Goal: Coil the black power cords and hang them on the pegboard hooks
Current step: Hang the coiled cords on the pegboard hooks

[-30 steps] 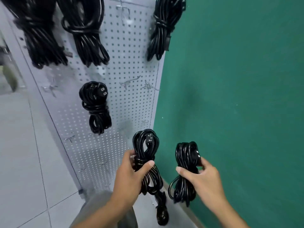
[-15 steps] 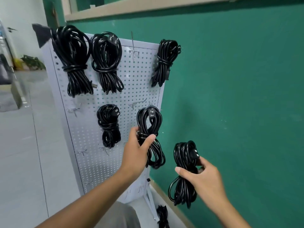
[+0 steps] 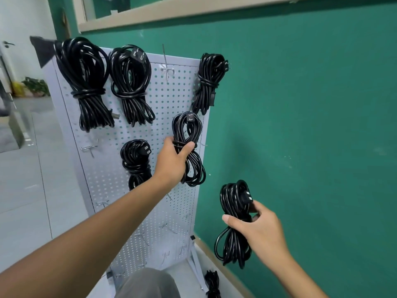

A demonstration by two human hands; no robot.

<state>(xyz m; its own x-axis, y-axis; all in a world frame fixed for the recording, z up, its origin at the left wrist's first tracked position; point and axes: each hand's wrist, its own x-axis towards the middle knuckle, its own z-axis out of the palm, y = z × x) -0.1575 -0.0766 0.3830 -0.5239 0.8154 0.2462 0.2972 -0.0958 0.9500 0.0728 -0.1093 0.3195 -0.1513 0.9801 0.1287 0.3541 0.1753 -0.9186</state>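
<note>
Raised higher against the pegboard [image 3: 163, 100] than half a second ago: the left hand [image 3: 171, 162] and the coiled cord [image 3: 189, 147] in its grip, the bundle's top loop now up beside the lower end of the cord hanging at the board's right edge [image 3: 209, 82]. Fingers and thumb wrapped tight round the bundle's bound waist, thumb across the front, grip clamped on the cord; plug [image 3: 190, 117] at the top of the loop, tails dangling below the wrist. Whether the loop is on a hook: cannot tell. Just right of the thumb, a bare hook tip [image 3: 203, 144] jutting from the board.

Lower and to the right, well apart from the left grip and in front of the green wall [image 3: 311, 125], the right hand [image 3: 260, 231] clamped on a second coiled cord [image 3: 234, 222], thumb across the front, fingers curled behind, two-pin plug [image 3: 248, 195] just above the fingertips, one loose loop sagging out to the left below.

Already hung, left of the raised grip: a small bundle [image 3: 135, 162] at wrist level. Above and farther left: two large bundles [image 3: 86, 82] and [image 3: 131, 82] along the top row. Straight up from the left grip, an unused top hook [image 3: 166, 67]. Below the right grip, on the floor by the board's foot, another cord [image 3: 212, 283], partly out of view.
</note>
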